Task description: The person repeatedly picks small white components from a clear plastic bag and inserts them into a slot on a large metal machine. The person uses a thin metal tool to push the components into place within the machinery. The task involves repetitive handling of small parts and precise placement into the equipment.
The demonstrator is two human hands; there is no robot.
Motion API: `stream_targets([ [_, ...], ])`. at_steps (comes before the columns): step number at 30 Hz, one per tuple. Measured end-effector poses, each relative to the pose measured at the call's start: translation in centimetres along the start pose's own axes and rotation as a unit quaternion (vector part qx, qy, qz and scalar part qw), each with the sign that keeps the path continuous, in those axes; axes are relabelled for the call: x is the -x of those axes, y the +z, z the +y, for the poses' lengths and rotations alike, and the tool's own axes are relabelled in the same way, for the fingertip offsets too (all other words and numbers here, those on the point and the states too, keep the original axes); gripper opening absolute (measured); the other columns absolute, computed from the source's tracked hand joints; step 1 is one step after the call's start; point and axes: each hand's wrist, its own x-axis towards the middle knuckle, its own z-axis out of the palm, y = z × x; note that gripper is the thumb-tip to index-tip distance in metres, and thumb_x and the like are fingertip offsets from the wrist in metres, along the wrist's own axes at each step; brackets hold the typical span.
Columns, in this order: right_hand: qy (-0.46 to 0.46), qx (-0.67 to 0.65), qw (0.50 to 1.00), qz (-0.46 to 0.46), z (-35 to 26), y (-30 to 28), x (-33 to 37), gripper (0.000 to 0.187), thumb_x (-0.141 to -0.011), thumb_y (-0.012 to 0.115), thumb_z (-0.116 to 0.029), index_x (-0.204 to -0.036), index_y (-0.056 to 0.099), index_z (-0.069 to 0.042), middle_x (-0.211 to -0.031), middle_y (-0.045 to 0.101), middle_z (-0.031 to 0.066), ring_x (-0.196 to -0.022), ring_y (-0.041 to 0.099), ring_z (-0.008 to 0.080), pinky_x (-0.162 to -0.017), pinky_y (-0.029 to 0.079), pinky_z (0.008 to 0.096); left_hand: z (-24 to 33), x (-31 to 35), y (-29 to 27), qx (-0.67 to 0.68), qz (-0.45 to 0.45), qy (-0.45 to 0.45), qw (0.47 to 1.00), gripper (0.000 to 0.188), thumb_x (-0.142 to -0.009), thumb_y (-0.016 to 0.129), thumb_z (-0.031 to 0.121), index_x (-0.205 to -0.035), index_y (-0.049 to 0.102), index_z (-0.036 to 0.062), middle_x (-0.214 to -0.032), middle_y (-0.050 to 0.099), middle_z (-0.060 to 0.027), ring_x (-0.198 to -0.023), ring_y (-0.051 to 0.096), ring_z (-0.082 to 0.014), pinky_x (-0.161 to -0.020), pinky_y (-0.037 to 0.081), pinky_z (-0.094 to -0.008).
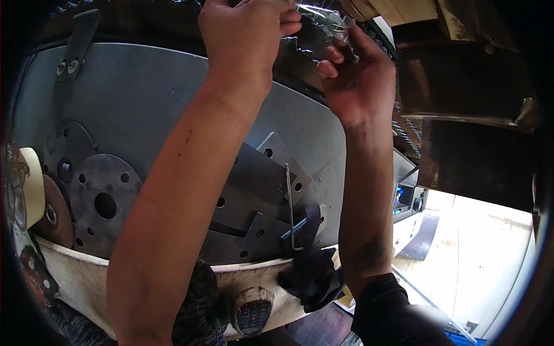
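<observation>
Both my arms reach up to the top edge of the picture. My right hand (363, 78) pinches a crumpled piece of clear plastic (332, 24) between thumb and fingers. Beside it, my left hand (245, 26) has its fingers curled; the picture's edge cuts off the fingertips, so what they grip cannot be made out. Shiny streaks of the plastic run toward the left hand. Below the arms is a grey metal panel (150, 81), with holed metal plates (248, 179) and round drilled discs (107, 190) lying against it.
A thin L-shaped rod (289, 202) leans on the plates above a black cloth (311, 279). At the left are a pale tape roll (32, 187) and a brown abrasive disc (56, 216). Dark metal parts (461, 81) stand close at the right. A round dark-faced object (253, 311) sits below.
</observation>
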Motion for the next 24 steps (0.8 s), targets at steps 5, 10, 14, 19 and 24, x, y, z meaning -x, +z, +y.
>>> stream_targets([
  [5,0.009,0.002,1.0,0.0,0.4,-0.7,0.0,0.01,-0.091,0.052,-0.016,-0.092,0.054,-0.006,-0.079,0.052,0.0027,-0.068,0.045,0.0137,-0.055,0.036,0.0268,0.9,0.7,1.4,-0.062,0.075,-0.034,0.995,0.03,-0.081,0.06,0.002,-0.107,0.045,0.002,-0.084,0.06,-0.0097,-0.073,0.062,-0.0169,-0.064,0.052,-0.0276],
  [10,-0.034,0.029,0.999,0.005,1.0,-1.3,1.1,0.014,-0.088,0.055,-0.018,-0.095,0.056,-0.006,-0.081,0.056,0.0019,-0.069,0.049,0.0129,-0.059,0.039,0.0273,-2.7,-0.7,-2.1,-0.076,-0.038,0.032,0.996,0.046,-0.079,0.064,0.004,-0.119,0.042,-0.0016,-0.092,0.064,-0.0172,-0.084,0.067,-0.0242,-0.076,0.056,-0.0335],
  [14,-0.079,0.042,0.996,0.018,1.0,-2.3,2.2,0.014,-0.089,0.055,-0.015,-0.098,0.056,-0.005,-0.084,0.057,0.0029,-0.069,0.051,0.0129,-0.058,0.041,0.0273,-3.3,0.6,-1.4,-0.086,-0.041,0.003,0.995,0.044,-0.081,0.062,0.005,-0.12,0.041,-0.0011,-0.095,0.065,-0.0186,-0.086,0.067,-0.025,-0.076,0.055,-0.0334],
  [19,-0.133,0.041,0.99,0.037,1.2,-2.8,3.7,0.009,-0.089,0.055,-0.01,-0.096,0.058,-0.004,-0.082,0.06,0.0052,-0.068,0.055,0.0129,-0.055,0.043,0.0273,-3.6,1.6,-0.9,-0.064,-0.063,-0.029,0.996,0.042,-0.083,0.057,0.003,-0.121,0.04,-0.0004,-0.097,0.064,-0.0209,-0.086,0.067,-0.0266,-0.077,0.055,-0.0345],
  [24,-0.177,0.022,0.983,0.041,1.7,-3.4,4.2,0.009,-0.089,0.057,-0.01,-0.095,0.059,-0.004,-0.084,0.062,0.0066,-0.069,0.057,0.0122,-0.056,0.044,0.0267,-4.1,2.1,-0.9,-0.061,-0.078,-0.039,0.994,0.041,-0.083,0.056,0.002,-0.12,0.04,0.0001,-0.096,0.064,-0.0219,-0.085,0.067,-0.0275,-0.078,0.055,-0.0355],
])
